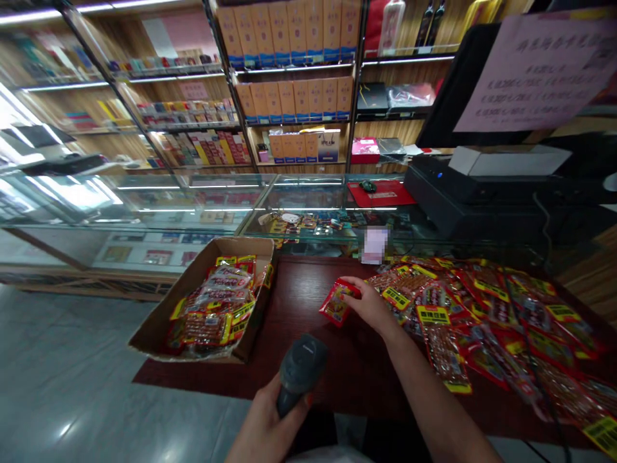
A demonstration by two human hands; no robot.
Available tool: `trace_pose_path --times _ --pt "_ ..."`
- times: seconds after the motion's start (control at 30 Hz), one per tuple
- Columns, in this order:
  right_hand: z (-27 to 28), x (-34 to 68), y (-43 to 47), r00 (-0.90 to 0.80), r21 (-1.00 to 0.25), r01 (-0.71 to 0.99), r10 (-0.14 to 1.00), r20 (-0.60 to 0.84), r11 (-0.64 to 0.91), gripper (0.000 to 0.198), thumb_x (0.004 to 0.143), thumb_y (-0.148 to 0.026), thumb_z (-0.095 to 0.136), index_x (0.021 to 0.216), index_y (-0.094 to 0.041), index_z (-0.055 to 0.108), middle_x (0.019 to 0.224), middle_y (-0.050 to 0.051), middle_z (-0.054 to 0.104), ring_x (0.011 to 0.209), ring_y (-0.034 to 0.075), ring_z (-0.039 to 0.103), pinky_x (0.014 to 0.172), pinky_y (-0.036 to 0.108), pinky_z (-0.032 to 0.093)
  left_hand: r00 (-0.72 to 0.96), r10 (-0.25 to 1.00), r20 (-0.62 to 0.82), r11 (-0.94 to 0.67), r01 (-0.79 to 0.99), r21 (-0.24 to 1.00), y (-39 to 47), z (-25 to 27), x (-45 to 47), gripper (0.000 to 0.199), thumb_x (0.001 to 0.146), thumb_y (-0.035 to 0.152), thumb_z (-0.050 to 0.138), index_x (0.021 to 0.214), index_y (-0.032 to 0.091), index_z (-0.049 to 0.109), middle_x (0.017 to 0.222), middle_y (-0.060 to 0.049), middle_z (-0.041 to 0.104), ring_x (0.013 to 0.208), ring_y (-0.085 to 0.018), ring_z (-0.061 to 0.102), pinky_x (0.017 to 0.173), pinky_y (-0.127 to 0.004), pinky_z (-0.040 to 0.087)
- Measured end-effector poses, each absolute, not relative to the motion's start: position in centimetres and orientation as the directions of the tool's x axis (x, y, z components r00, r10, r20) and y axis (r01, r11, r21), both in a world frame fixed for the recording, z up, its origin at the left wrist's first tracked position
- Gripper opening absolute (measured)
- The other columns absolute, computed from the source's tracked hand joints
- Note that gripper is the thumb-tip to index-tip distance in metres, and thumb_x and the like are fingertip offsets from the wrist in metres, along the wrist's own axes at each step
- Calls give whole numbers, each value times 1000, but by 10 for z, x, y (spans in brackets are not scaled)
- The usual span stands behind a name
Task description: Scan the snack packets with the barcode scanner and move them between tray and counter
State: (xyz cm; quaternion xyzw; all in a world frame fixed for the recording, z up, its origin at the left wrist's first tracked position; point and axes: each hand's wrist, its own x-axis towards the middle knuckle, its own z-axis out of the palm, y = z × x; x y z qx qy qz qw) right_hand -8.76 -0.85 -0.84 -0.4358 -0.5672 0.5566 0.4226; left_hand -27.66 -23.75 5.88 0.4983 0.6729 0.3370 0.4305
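Observation:
My left hand [276, 418] is wrapped round the handle of a dark grey barcode scanner [303, 361], its head pointing up and away from me over the near table edge. In my right hand [365, 301] is a small red snack packet [337, 301], pinched by its right side just above the dark red-brown tabletop [301, 283]. To the left, an open cardboard box [264, 257] contains several red and yellow snack packets [207, 326]. A wide heap of similar packets [436, 334] spreads over the table on the right, close to my right forearm.
A glass display counter [202, 193] runs behind the table. On it are a red mat [402, 191] with a black mouse [367, 186] and a dark monitor [450, 83] with a pink paper sign. A thin cable [523, 321] hangs across the right-hand heap. Shelves of boxed goods line the wall.

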Motion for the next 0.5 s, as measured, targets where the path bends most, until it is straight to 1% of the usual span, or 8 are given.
trace_pose_path --times 0.07,0.13,0.23,0.3,0.37,0.43,0.5 --pt "-13 -98 -8 -243 -998 -28 969 -41 -49 40 68 -29 78 108 -24 76 104 3 80 94 25 73 89 42 58 -195 951 -240 293 317 902 -238 57 -276 35 86 33 62 112 14 74 99 -7 78 90 -23 67 86 -30 53" --pt "-12 -120 -7 -267 -991 -97 961 -65 -94 40 72 -34 75 110 -24 72 101 3 79 89 25 74 81 40 60 -243 941 -236 300 272 915 -239 54 -276 40 83 31 65 119 15 72 104 -7 78 96 -25 69 91 -31 53" --pt "5 -175 -10 -387 -973 -202 922 -29 -115 43 78 -42 72 118 -26 69 106 3 79 88 23 76 76 37 62 -269 927 -262 329 243 913 -244 47 -278 39 81 34 69 114 15 74 100 -7 78 96 -26 69 90 -32 54" --pt "23 -215 -15 -476 -967 -239 878 40 -85 50 82 -45 72 128 -28 65 117 4 78 96 23 77 78 38 64 -274 919 -284 351 238 906 -247 43 -282 39 81 41 71 109 14 75 92 -7 77 93 -26 69 86 -32 55" --pt "36 -242 -20 -534 -976 -217 839 100 -22 58 80 -44 77 135 -30 62 123 5 77 101 24 77 78 39 65 -304 908 -288 363 227 904 -250 39 -286 43 79 49 73 106 14 75 84 -6 76 88 -26 69 81 -31 56" --pt "40 -246 -24 -529 -986 -147 836 143 76 63 77 -39 82 136 -31 62 131 8 74 110 25 75 85 40 63 -338 894 -293 374 204 905 -251 35 -291 51 78 57 75 108 15 75 75 -4 73 81 -26 69 74 -30 56" --pt "33 -221 -25 -478 -982 -35 860 178 184 58 78 -34 80 134 -31 65 137 8 71 120 26 70 95 43 60 -347 884 -313 389 177 904 -251 31 -293 59 76 63 75 113 16 73 66 -1 68 69 -23 66 64 -28 54"
